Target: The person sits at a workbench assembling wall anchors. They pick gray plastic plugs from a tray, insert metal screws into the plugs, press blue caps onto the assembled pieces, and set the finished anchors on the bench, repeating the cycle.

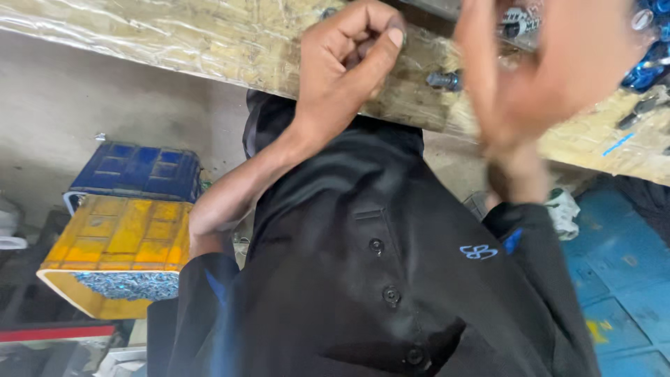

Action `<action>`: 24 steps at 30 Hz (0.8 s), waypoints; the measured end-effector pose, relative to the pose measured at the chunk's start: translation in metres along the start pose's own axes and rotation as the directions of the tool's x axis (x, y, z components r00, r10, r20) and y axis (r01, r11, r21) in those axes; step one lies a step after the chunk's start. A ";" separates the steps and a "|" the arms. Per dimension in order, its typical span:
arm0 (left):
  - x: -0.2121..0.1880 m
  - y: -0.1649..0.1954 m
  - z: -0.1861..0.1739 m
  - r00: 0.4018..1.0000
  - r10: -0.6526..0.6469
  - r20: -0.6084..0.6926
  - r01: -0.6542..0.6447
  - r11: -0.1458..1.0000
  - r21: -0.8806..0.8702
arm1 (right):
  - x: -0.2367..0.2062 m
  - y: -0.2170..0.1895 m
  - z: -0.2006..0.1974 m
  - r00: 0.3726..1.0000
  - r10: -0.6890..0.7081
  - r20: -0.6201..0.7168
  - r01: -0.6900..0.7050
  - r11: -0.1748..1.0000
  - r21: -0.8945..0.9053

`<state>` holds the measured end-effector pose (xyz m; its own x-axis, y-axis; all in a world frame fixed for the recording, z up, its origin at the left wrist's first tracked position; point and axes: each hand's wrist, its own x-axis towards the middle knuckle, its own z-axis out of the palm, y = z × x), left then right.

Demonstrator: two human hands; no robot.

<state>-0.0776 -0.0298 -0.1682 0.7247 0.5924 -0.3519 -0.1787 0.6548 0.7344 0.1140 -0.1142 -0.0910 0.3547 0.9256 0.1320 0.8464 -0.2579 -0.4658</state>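
Head view looks down the front of a black buttoned shirt (pixel 377 279), with both of the person's forearms reaching toward a rough wooden board (pixel 209 42) that runs across the frame from ten o'clock to three o'clock. The left hand (pixel 349 63), at about twelve o'clock, is closed narrow, thumb pressed against the curled fingertips as if pinching something small. Whatever is in that pinch is hidden, so I cannot tell what it holds. The right hand (pixel 544 70), at about one o'clock, is smeared by motion; its fingers may be loosely curved, but I cannot tell whether it is open or closed. Between the two hands, lying on the board just at three o'clock of the left hand, is a short metal bolt (pixel 443 80) with a grey head. It is probably light, stiff and hard, not fragile, and liable to roll on the board or slip from smooth fingers. The sure hold would be a fingertip pinch across the head, or along the threaded shank where the ridges give grip. At two o'clock, a cluster of shiny blue parts (pixel 649 56) rests on the board. Down at nine o'clock, well apart from the hands, a blue compartment tray (pixel 136 171) sits beside a yellow compartment tray (pixel 118 241).
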 end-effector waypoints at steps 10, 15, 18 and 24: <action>-0.025 -0.015 0.042 0.995 -0.100 0.026 0.103 0.979 -0.176 | -0.072 -0.066 0.020 0.962 0.151 -0.229 -0.119 0.982 0.150; -0.035 -0.026 0.047 0.997 -0.077 0.009 0.077 0.987 -0.140 | -0.086 -0.066 0.018 0.946 0.181 -0.269 -0.140 0.976 0.164; -0.041 -0.031 0.050 0.996 -0.093 0.013 0.094 0.981 -0.169 | -0.087 -0.069 0.016 0.947 0.198 -0.254 -0.159 0.974 0.163; -0.045 -0.029 0.051 0.993 -0.109 0.053 0.117 0.975 -0.191 | -0.085 -0.068 0.015 0.916 0.148 -0.373 -0.106 0.986 0.131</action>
<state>-0.0711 -0.0993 -0.1441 0.7742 0.4920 -0.3983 -0.2166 0.7971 0.5636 0.0202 -0.1708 -0.0830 0.5986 0.7063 0.3779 0.7446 -0.3166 -0.5876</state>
